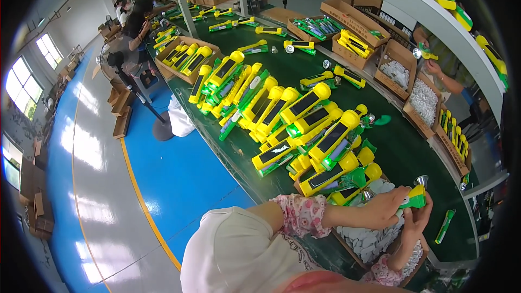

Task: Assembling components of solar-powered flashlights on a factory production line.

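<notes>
Near the lower right, both of my hands are at a yellow and green flashlight (416, 197), with a silver reflector cup (421, 180) at its upper end. My left hand (386, 208) reaches across from the left with its fingers closed at the flashlight's near side. My right hand (418, 220) grips it from below, fingers wrapped around it. Much of the flashlight's body is hidden by my fingers. Beneath my hands sits a carton of flat greyish-white pieces (374, 241). Beside my left forearm lies a large heap of yellow and green flashlights (304, 125) with dark panels.
A thin green part (445, 226) lies right of my hands on the green bench (401, 146). Cartons of white pieces (395, 73) and small silvery parts (424, 102) line the far side. Across the bench, another person's hand (434, 68) holds a flashlight. A fan (135, 76) stands left.
</notes>
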`<state>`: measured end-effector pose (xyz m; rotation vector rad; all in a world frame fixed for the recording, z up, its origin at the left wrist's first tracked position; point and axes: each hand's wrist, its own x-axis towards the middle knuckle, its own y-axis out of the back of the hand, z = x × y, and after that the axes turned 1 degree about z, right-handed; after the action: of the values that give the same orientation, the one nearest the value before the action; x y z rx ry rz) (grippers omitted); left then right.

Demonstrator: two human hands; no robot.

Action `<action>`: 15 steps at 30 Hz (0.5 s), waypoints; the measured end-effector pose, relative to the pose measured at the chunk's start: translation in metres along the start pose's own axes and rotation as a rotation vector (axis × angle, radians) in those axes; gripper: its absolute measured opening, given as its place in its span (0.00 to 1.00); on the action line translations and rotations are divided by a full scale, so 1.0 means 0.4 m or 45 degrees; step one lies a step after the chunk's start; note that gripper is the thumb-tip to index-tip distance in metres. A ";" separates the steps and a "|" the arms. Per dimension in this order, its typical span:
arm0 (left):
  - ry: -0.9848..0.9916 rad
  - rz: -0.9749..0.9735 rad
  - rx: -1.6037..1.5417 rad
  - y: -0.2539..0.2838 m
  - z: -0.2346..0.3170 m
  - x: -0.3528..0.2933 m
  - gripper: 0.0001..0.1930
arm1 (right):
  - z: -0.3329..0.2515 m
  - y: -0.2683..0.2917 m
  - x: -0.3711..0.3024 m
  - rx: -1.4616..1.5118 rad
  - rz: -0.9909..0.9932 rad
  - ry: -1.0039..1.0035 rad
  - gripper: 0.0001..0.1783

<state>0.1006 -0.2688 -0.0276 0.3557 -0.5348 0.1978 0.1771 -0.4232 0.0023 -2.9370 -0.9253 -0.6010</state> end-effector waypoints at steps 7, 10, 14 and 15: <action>0.034 0.168 -0.680 0.014 -0.014 0.014 0.27 | 0.037 -0.053 0.002 -0.110 0.153 0.112 0.33; -0.072 0.256 -0.659 0.022 -0.008 0.009 0.24 | 0.033 -0.066 -0.025 -0.143 0.096 0.139 0.36; 0.225 0.108 -1.003 0.003 -0.001 0.037 0.22 | -0.005 -0.078 -0.098 -0.524 -0.133 -0.018 0.46; 0.202 0.146 -0.912 0.000 -0.001 0.037 0.22 | -0.007 -0.092 -0.104 -0.369 -0.127 -0.084 0.50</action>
<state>0.1133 -0.2672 -0.0203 -0.3857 -0.4370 0.1323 0.1243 -0.4159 -0.0140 -3.1973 -1.0821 -0.7014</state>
